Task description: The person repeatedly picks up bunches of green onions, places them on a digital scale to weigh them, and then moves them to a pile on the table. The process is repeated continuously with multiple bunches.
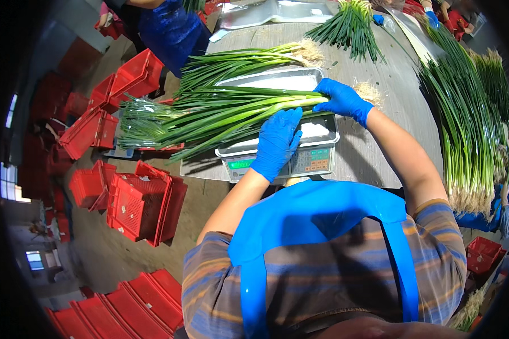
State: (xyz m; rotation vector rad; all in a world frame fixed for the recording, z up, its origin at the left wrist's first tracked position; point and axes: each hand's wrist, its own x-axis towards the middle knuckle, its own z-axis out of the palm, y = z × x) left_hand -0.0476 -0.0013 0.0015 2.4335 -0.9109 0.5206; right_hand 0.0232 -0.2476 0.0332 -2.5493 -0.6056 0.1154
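A bunch of green onions lies across the metal pan of a digital weighing scale. My right hand, in a blue glove, grips the bunch near its pale root end; the roots stick out behind the hand. My left hand, gloved too, rests against the near side of the stalks, fingers extended and together. From the pan the green leaves reach left past the table's edge. Just beyond the scale lies a second bunch of green onions with its roots to the right.
A large pile of green onions covers the table's right side. Another bunch and plastic sheets lie at the far side. Red crates stand left on the floor, near bagged onions. A person in a blue apron stands across.
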